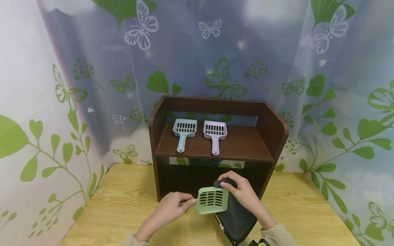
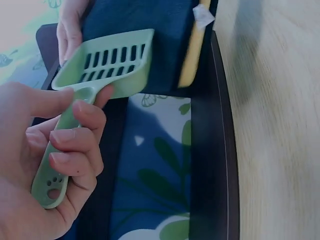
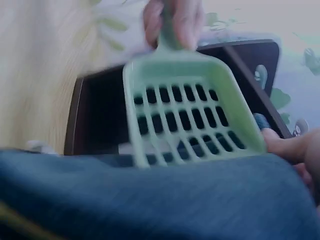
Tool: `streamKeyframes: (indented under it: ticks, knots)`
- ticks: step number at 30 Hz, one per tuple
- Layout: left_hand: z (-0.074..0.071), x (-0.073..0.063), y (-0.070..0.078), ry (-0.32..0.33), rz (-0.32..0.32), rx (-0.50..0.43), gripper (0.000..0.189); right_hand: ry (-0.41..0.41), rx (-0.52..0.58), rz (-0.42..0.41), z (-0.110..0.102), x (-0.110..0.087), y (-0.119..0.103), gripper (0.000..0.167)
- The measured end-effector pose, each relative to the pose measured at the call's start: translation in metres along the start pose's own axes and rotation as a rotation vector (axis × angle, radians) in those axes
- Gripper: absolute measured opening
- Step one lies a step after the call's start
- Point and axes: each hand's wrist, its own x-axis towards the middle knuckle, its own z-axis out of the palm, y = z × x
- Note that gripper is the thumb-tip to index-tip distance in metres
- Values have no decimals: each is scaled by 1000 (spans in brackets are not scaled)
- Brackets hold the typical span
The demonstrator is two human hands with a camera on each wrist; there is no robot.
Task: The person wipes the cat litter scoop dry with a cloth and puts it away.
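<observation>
My left hand grips a green slotted litter scoop by its handle. In the left wrist view the fingers wrap round the handle, which has a paw-shaped cutout near its end. My right hand holds the upper end of a dark fabric bag with yellow trim. The scoop's head is in front of the bag in the head view; whether they touch, I cannot tell. In the right wrist view, the bag covers the lower part and the right thumb shows at the edge.
A dark brown two-level shelf stands on the wood-grain table. On its upper board lie a blue litter scoop and a lilac litter scoop. A patterned curtain hangs behind.
</observation>
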Motion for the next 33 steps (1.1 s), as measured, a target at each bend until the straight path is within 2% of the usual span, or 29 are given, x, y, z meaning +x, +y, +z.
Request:
streamKeyframes:
  ticks: [5,7,9,15,21,25,30,33]
  knots:
    - [1,2,-2,-11,-7,-122,31,79,462,204,-1,-3,5,29]
    - [1,3,-3,-22,-11,-157,34,101,591,251,-1,-4,7,32]
    - [1,3,-4,-33,-12,-185,35,102,660,278,-1,-5,9,32]
    - [2,4,-9,-62,3,-226,36,23,724,272,-4,-7,21,22]
    - [4,6,-12,-70,9,-268,34,-26,799,278,-6,-6,28,21]
    - [6,6,-11,-79,-9,-350,32,-26,836,289,-6,-6,28,21]
    - [11,6,-11,-79,-39,-444,31,-10,900,263,-5,-8,29,20]
    - [13,6,-13,-85,-35,-481,32,9,927,261,-3,-9,28,21]
